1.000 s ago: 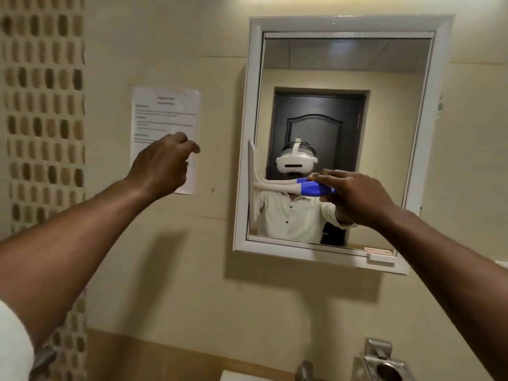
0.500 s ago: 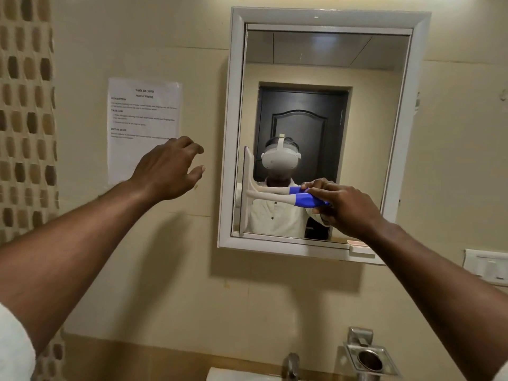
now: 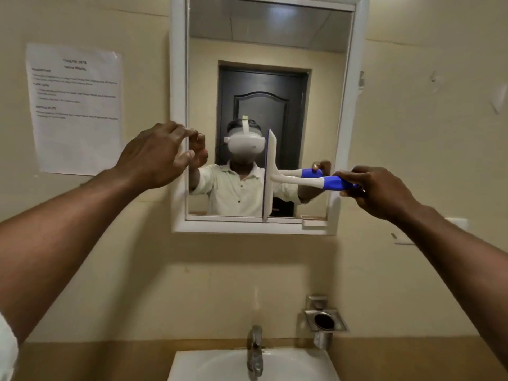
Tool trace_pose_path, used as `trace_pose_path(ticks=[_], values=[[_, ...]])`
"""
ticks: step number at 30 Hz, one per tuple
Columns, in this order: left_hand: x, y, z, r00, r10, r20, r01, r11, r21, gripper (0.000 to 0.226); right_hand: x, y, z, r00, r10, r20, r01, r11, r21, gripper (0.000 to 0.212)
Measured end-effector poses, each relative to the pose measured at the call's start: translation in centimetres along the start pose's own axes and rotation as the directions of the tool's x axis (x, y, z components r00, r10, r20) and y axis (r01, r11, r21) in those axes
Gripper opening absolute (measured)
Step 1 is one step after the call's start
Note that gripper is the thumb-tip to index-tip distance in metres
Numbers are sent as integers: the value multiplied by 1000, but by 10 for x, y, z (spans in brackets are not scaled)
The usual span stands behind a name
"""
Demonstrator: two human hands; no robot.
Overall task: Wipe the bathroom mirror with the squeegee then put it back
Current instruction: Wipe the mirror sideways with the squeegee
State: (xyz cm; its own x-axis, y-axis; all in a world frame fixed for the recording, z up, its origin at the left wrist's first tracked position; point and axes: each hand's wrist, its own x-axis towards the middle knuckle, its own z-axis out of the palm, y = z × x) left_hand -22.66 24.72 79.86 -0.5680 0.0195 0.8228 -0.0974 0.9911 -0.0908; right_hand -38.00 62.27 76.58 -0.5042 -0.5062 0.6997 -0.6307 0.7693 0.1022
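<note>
sink: white basin [image 3: 192,364] at the bottom edge, nearest the viewer, with a metal tap [image 3: 255,350] rising at its back rim.
holder: a square metal wall holder [image 3: 325,320] to the right of the tap, with nothing in it.
left hand: left hand [image 3: 156,158] raised at the left side of the mirror frame [image 3: 178,111], fingers loosely curled and apart, gripping nothing; whether it touches the frame cannot be told.
right hand: right hand [image 3: 376,193] closed around the blue grip of the squeegee [image 3: 299,180], out beyond the right side of the frame.
squeegee: handle lies level; the white head and its blade stand upright against the glass, a little right of centre, the lower end reaching the bottom edge of the frame.
mirror: mirror [image 3: 275,50] reflects the person, the tool and a dark door; no streaks or droplets can be made out, so wiped and unwiped areas cannot be told apart.
notice: printed sheet [image 3: 75,108] fixed to the wall left of the mirror; text too blurred to read.
progress: judged as mid-wipe, in 1 sideways pass over the lower half of the glass; the upper half and the strip at the right edge probably remain, and the return of the tool is not yet done.
</note>
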Motion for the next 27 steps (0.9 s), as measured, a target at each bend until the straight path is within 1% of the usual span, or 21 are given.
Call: trace_pose_path(ticks=[6,8,10,12,16,18,23,27], values=[[17,49,18,997,71,11,-69,994,-82,45,-35,54,-36,995,100,-19,-101,987,-121,49],[23,67,24,995,100,6,-99,988,-116,45,-45,71,-49,988,153,-30,-156,975,-157,48],[30,85,30,992,124,7,-122,982,-145,45,-52,80,-58,979,201,-30,-203,959,-196,48],[37,100,34,988,153,7,-149,975,-166,46,-54,79,-62,976,215,-33,-217,948,-234,47],[44,120,39,981,192,-11,-190,963,-193,46,-53,69,-58,979,197,-50,-203,943,-265,47],[45,123,40,978,207,-26,-208,958,-199,46,-55,69,-57,984,164,-68,-177,944,-279,46],[43,108,37,982,189,-30,-191,962,-193,44,-58,74,-60,992,27,-123,-59,964,-258,40],[37,88,33,987,160,-23,-162,972,-170,45,-57,80,-68,989,-38,-145,-2,963,-270,35]])
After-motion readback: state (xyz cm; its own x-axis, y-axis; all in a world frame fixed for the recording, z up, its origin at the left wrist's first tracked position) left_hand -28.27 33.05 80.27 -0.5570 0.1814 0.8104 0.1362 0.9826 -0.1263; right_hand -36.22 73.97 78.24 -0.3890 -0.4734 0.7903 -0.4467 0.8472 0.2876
